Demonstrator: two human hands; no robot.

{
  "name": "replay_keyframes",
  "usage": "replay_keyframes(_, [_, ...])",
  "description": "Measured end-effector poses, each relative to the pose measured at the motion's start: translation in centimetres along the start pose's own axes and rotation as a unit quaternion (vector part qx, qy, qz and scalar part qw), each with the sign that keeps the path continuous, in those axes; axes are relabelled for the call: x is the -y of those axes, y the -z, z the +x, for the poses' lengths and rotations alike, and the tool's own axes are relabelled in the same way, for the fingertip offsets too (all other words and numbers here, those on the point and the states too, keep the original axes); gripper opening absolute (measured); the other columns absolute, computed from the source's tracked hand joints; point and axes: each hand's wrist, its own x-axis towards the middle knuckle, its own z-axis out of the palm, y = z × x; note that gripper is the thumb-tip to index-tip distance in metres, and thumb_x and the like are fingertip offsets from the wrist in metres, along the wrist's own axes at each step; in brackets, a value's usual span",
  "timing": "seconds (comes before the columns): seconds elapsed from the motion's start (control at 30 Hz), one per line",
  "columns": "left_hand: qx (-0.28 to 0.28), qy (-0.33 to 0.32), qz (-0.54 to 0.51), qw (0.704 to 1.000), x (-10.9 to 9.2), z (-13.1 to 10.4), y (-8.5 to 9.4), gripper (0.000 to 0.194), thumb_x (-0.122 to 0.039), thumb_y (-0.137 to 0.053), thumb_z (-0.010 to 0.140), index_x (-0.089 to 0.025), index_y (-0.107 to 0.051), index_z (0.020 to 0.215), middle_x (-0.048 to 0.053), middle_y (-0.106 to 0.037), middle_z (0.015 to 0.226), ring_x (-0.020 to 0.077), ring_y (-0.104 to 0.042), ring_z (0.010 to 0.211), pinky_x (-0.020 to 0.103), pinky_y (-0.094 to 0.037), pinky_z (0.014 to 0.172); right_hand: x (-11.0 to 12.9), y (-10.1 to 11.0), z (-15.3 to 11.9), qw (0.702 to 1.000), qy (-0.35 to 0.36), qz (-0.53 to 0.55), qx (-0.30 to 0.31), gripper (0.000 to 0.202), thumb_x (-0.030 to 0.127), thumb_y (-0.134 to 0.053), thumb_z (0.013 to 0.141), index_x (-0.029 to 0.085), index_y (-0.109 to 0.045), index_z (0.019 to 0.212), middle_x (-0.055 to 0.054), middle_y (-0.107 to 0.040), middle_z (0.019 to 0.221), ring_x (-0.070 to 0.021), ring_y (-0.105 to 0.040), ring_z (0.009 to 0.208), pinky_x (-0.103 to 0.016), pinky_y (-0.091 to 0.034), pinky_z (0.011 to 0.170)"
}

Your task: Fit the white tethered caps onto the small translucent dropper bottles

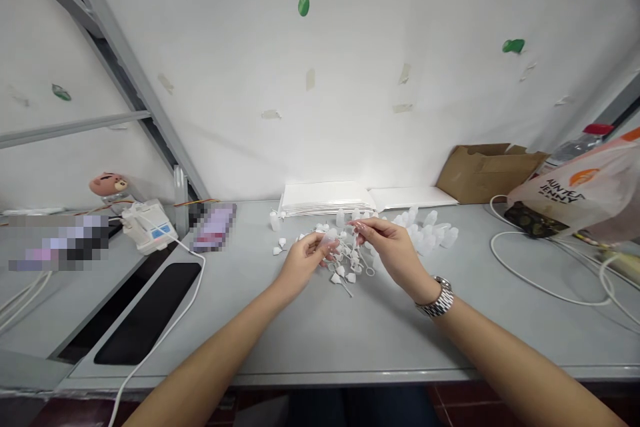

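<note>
My left hand (pixel 306 257) is closed around a small translucent plastic bottle (pixel 330 236) above the middle of the desk. Just to its right, my right hand (pixel 384 239), with a metal watch (pixel 438 297) on the wrist, pinches something small and white between thumb and fingers; its kind is hard to make out. Under and between both hands lies a loose pile of white caps with ringed wands (pixel 345 267). More small translucent bottles (pixel 427 235) stand and lie behind my right hand. One upright bottle (pixel 275 221) and a few white caps (pixel 280 247) are left of the pile.
White flat sheets (pixel 325 197) are stacked against the wall. At the right stand a cardboard box (pixel 487 173) and a plastic bag (pixel 590 190), with white cable (pixel 545 295) looping in front. Left are a black phone-like slab (pixel 147 313) and a white power strip (pixel 147 227).
</note>
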Motion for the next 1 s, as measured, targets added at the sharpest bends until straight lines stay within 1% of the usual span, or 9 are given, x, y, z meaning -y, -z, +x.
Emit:
replay_keyframes(0.13, [0.033,0.005,0.03,0.999,0.1,-0.5,-0.4,0.027,-0.039,-0.059,0.074,-0.015,-0.059,0.087,0.003,-0.061,0.081,0.0144,-0.06,0.067,0.023,-0.044,0.058,0.1,-0.7,-0.5,1.0,-0.014,-0.014,0.02,0.019,0.032,-0.06,0.075,0.02,-0.068,0.086,0.0,-0.06,0.066,-0.0122,-0.053,0.062,-0.028,-0.045,0.062])
replay_keyframes(0.2, [0.052,0.008,0.036,0.998,0.1,-0.6,-0.6,0.024,-0.037,-0.057,0.075,-0.016,-0.058,0.087,0.002,-0.061,0.08,0.0142,-0.06,0.067,0.023,-0.044,0.058,0.0,-1.0,-0.6,0.999,-0.017,-0.019,0.022,0.017,0.033,-0.061,0.074,0.02,-0.067,0.083,0.0,-0.061,0.068,-0.0119,-0.053,0.06,-0.028,-0.045,0.06])
replay_keyframes(0.3, [0.062,0.006,0.045,0.997,0.0,-0.8,-0.7,0.022,-0.036,-0.056,0.076,-0.016,-0.058,0.086,0.001,-0.06,0.077,0.0135,-0.06,0.065,0.023,-0.043,0.057,-0.5,-1.3,-0.7,0.999,-0.01,-0.027,0.017,0.018,0.035,-0.061,0.074,0.019,-0.065,0.077,-0.001,-0.061,0.071,-0.0119,-0.053,0.061,-0.028,-0.045,0.06])
replay_keyframes(0.43, [0.063,-0.007,0.081,0.995,0.2,-0.8,-0.6,0.024,-0.037,-0.055,0.077,-0.016,-0.059,0.09,0.001,-0.06,0.074,0.014,-0.057,0.064,0.024,-0.042,0.057,-1.2,-1.4,-0.7,0.999,0.007,-0.05,0.018,0.021,0.038,-0.059,0.075,0.018,-0.064,0.076,-0.002,-0.059,0.073,-0.0123,-0.053,0.062,-0.027,-0.045,0.059])
replay_keyframes(0.53, [0.059,-0.014,0.101,0.993,0.4,-0.9,-0.6,0.029,-0.041,-0.055,0.076,-0.017,-0.06,0.091,0.002,-0.06,0.074,0.0145,-0.056,0.063,0.025,-0.042,0.057,-1.4,-1.3,-0.7,0.997,0.021,-0.074,0.017,0.024,0.04,-0.057,0.076,0.019,-0.065,0.074,-0.001,-0.057,0.07,-0.0129,-0.052,0.062,-0.027,-0.043,0.059])
replay_keyframes(0.63, [0.052,-0.019,0.107,0.993,0.4,-0.9,-0.6,0.03,-0.043,-0.054,0.076,-0.017,-0.06,0.09,0.002,-0.06,0.071,0.0147,-0.055,0.062,0.025,-0.042,0.057,-1.3,-1.2,-0.8,0.995,0.043,-0.094,0.011,0.026,0.041,-0.054,0.079,0.02,-0.066,0.072,-0.002,-0.056,0.07,-0.0145,-0.053,0.068,-0.029,-0.043,0.064])
replay_keyframes(0.83, [0.031,-0.011,0.098,0.995,0.4,-0.9,-0.6,0.031,-0.044,-0.053,0.076,-0.019,-0.06,0.093,0.002,-0.062,0.076,0.0148,-0.057,0.061,0.026,-0.043,0.058,-1.3,-1.2,-0.7,0.993,0.041,-0.111,0.032,0.021,0.039,-0.056,0.079,0.026,-0.069,0.087,-0.003,-0.057,0.079,-0.0161,-0.054,0.074,-0.031,-0.045,0.068])
replay_keyframes(1.0, [0.038,-0.033,0.118,0.992,0.4,-0.9,-0.6,0.03,-0.043,-0.054,0.077,-0.018,-0.061,0.093,0.002,-0.062,0.075,0.0154,-0.056,0.064,0.026,-0.043,0.058,-1.6,-1.0,-0.5,0.993,0.034,-0.092,0.06,0.018,0.037,-0.056,0.079,0.029,-0.07,0.087,-0.003,-0.057,0.085,-0.0165,-0.055,0.08,-0.034,-0.046,0.074])
